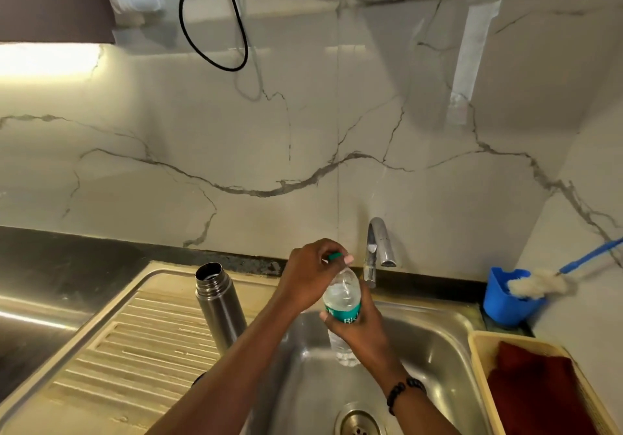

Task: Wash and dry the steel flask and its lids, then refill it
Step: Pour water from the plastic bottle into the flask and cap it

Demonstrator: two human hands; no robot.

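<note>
Head view. The tall cylindrical brushed-steel flask [220, 306] stands upright and uncapped on the ribbed steel draining surface [135, 343], just left of the steel sink basin [438, 343]. Its lids are not in view. The right hand [357, 326] grips the clear plastic water bottle with green label [342, 306] around its middle, fingers curled about the label, holding it upright over the basin. The left hand [312, 274] pinches the small green screw cap [334, 256] at the bottle's neck between thumb and fingertips.

Step in hand, as judged: opening the bottle to refill the flask.

Procedure:
1. Hold the bottle firmly but do not squeeze; the thin wall will likely flex and push water out once the cap is free.
2. Turn the cap with the left-hand grip while the bottle is over the basin, so spills drain away.
3. Keep the cap in hand or set it on the draining surface.
4. Bring the bottle mouth directly above the narrow flask opening before tilting; pour slowly.

The chrome tap [377, 249] is not running.
</note>
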